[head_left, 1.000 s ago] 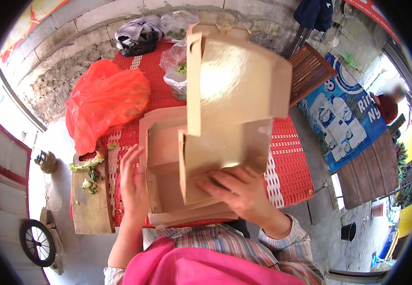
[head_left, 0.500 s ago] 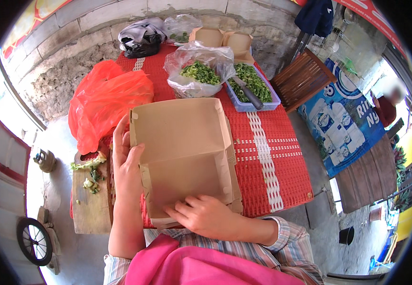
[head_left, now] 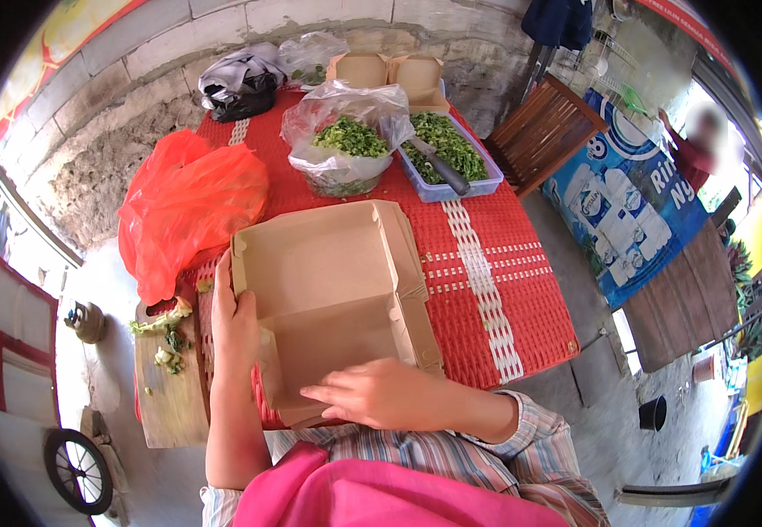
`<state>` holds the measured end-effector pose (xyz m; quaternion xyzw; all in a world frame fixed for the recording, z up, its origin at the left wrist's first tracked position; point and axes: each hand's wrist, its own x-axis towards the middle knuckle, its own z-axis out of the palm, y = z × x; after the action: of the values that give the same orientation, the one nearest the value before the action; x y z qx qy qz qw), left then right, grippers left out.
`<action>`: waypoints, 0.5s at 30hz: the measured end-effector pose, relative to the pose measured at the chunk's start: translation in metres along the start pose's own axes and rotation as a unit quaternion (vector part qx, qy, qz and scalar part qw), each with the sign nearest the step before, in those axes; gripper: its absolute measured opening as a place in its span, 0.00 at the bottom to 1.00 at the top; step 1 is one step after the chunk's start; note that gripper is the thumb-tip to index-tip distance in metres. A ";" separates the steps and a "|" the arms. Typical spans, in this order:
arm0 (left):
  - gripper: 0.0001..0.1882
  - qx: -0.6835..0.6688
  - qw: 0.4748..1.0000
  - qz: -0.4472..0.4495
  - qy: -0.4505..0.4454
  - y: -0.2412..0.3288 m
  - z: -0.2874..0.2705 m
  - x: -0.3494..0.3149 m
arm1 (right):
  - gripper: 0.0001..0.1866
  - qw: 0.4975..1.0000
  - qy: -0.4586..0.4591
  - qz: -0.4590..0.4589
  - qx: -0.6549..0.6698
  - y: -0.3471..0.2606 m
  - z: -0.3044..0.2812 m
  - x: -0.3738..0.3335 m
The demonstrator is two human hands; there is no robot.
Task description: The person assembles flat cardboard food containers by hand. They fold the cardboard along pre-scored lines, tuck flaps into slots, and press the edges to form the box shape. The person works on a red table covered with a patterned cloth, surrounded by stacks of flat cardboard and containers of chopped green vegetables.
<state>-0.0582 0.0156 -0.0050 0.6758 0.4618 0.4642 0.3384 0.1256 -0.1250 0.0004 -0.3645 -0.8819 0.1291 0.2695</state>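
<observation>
An opened brown cardboard food box [head_left: 328, 268] lies in front of me, its lid panel folded back on the far side. More flattened cardboard shows beneath its right edge. My left hand [head_left: 236, 312] grips the box's left side, thumb on the inner face and fingers behind it. Above the box's near compartment is my right hand [head_left: 368, 391], fingers stretched out to the left and holding nothing. I cannot tell whether its fingertips touch the cardboard.
Beyond the box stand a clear bag of chopped greens [head_left: 353, 136] and a blue tray of greens [head_left: 478, 187] with a knife [head_left: 441, 165] across it. A red plastic bag [head_left: 189, 206] and a cutting board [head_left: 173, 408] with scraps are at left. A wooden chair [head_left: 546, 136] stands right.
The view has shifted slightly, and the box now lies a little lower in it. My right hand's fingers have straightened from a curled pose near the box's front edge.
</observation>
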 end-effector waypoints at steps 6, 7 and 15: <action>0.33 -0.039 0.999 0.008 -0.003 -0.024 -0.001 -0.005 | 0.10 0.859 0.408 0.260 0.167 0.060 -0.043 -0.024; 0.33 -0.047 0.999 -0.009 -0.010 -0.021 -0.002 -0.005 | 0.11 0.863 0.386 0.291 0.148 0.078 -0.041 -0.028; 0.33 0.118 0.992 0.033 -0.043 -0.017 0.002 -0.007 | 0.25 0.818 0.284 0.330 0.376 0.107 0.002 -0.031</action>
<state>-0.0623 0.0148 -0.0234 0.7452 0.4758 0.3877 0.2607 0.2042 -0.0718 -0.0588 -0.5243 -0.4757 0.4229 0.5657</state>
